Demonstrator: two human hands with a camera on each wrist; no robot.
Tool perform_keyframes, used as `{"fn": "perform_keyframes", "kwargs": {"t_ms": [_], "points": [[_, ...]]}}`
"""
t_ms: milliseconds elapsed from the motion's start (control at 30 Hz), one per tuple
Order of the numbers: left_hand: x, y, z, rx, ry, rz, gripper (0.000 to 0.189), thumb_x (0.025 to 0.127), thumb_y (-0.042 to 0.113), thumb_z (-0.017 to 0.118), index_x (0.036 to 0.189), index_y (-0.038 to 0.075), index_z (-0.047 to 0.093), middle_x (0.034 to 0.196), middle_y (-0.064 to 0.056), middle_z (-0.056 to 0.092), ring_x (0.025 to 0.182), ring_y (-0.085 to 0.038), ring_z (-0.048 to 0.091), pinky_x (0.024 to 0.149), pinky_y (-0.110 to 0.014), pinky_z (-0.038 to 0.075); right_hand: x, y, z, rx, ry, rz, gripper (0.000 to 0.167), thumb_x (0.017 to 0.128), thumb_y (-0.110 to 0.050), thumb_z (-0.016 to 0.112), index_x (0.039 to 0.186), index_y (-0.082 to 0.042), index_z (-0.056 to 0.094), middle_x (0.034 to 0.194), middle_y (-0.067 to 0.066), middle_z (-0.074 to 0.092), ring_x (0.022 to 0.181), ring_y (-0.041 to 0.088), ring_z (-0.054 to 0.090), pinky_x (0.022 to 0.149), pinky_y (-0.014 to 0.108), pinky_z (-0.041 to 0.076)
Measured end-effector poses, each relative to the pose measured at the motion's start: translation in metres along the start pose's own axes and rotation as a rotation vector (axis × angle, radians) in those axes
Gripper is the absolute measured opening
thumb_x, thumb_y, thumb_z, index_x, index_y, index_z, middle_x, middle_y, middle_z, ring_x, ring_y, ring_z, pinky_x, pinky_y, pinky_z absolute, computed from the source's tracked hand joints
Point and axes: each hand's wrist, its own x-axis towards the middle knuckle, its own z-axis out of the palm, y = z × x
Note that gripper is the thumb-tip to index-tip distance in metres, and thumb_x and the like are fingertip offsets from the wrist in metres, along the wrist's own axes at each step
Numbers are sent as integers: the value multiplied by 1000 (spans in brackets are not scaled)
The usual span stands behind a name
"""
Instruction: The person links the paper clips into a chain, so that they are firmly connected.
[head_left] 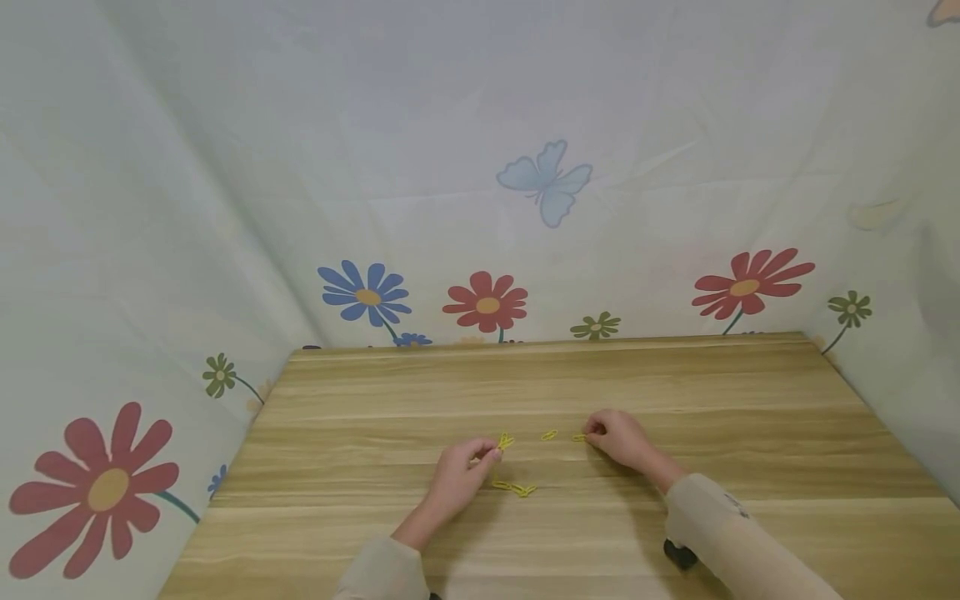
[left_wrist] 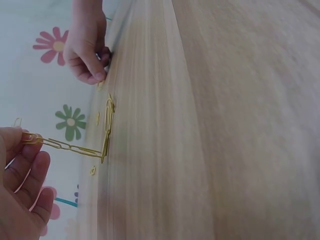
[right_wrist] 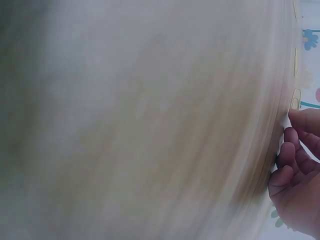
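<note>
My left hand [head_left: 467, 471] pinches one end of a chain of yellow paper clips [left_wrist: 70, 147] between thumb and forefinger. From there the chain hangs down, and its lower clips [head_left: 517, 488] lie on the wooden table. The other left fingers are loosely bent in the left wrist view. To the right, my right hand [head_left: 621, 436] is down at the tabletop, pinching a single yellow paper clip [right_wrist: 295, 99] between thumb and forefinger. A loose yellow paper clip [head_left: 550, 435] lies between the two hands. Another small loose clip [left_wrist: 92, 170] shows beyond the chain in the left wrist view.
The wood-grain table [head_left: 360, 400] reaches back to a pale cloth backdrop [head_left: 420, 167] printed with flowers and a butterfly. The cloth also hangs along the table's left and right sides. A dark object [head_left: 679, 554] shows under the right sleeve.
</note>
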Motion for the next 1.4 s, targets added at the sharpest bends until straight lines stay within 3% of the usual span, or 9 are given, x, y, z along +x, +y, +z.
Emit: {"fn": "perform_keyframes", "kwargs": {"t_ms": [267,667,1033,1400], "points": [[1,1,1,11,-14,-15,22,87,28,53,91,10,65,85,1,65,82,-12,57,72,-23,49,-2,-3,-2,38,8,-12,7,77,-9,64,70,-10,62,73,-1,60,70,9,51,63,25,42],[3,9,7,23,-36,-1,21,87,24,55,92,7,66,83,0,66,80,-12,58,70,-24,48,-5,-21,-7,167,-2,-2,3,76,-5,60,75,-2,60,71,0,59,65,10,48,55,20,42],[5,11,16,15,-64,-18,22,87,26,55,92,8,66,85,0,66,82,-12,60,71,-24,48,-10,-35,-9,230,4,-49,5,77,-3,59,79,-1,62,74,1,61,68,9,51,59,19,44],[6,16,23,-7,-41,51,19,85,22,57,89,6,67,81,-1,67,75,-8,58,66,-19,46,-13,-52,-6,261,-22,-90,7,77,-2,59,81,0,64,79,5,64,72,9,54,63,19,45]]}}
